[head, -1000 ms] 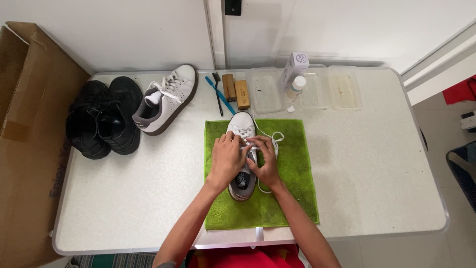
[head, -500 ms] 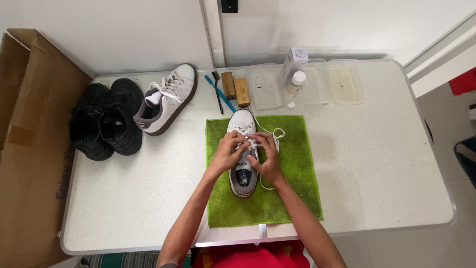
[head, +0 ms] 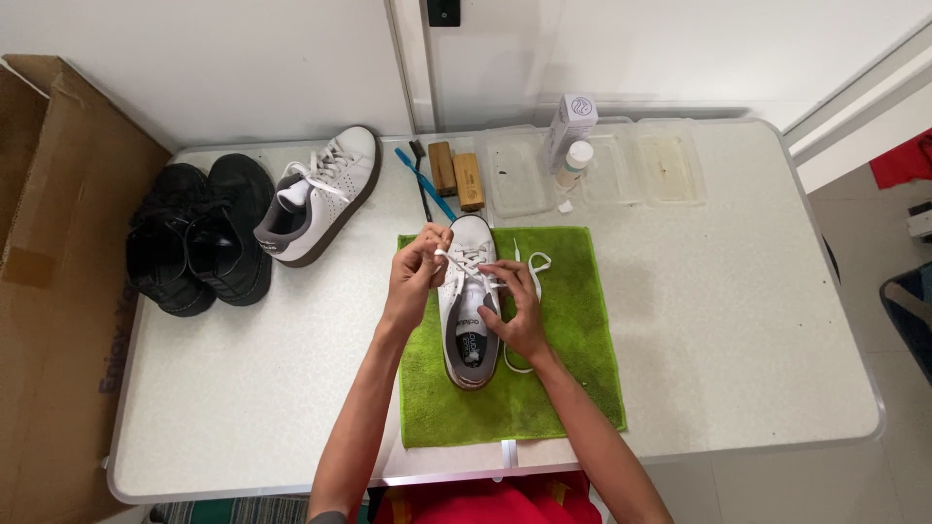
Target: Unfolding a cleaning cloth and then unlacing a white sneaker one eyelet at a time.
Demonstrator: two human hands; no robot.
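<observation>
A white sneaker (head: 468,330) lies toe-away on a green towel (head: 573,330) in the middle of the white table (head: 718,320). My left hand (head: 416,274) pinches a white lace (head: 445,254) at the sneaker's left side near the toe. My right hand (head: 516,309) rests on the sneaker's right side, fingers closed on the lace over the eyelets. A loose loop of lace (head: 532,260) trails onto the towel to the right.
A second white sneaker (head: 320,192) and a pair of black shoes (head: 199,233) sit at the left. Brushes (head: 456,173), a blue toothbrush (head: 423,182), clear trays (head: 670,160), a white box (head: 569,121) and bottle (head: 575,161) line the back. A cardboard box (head: 49,291) stands left.
My left hand has drawn the lace up and out to the left of the toe. My right hand has slid slightly down the sneaker's right side.
</observation>
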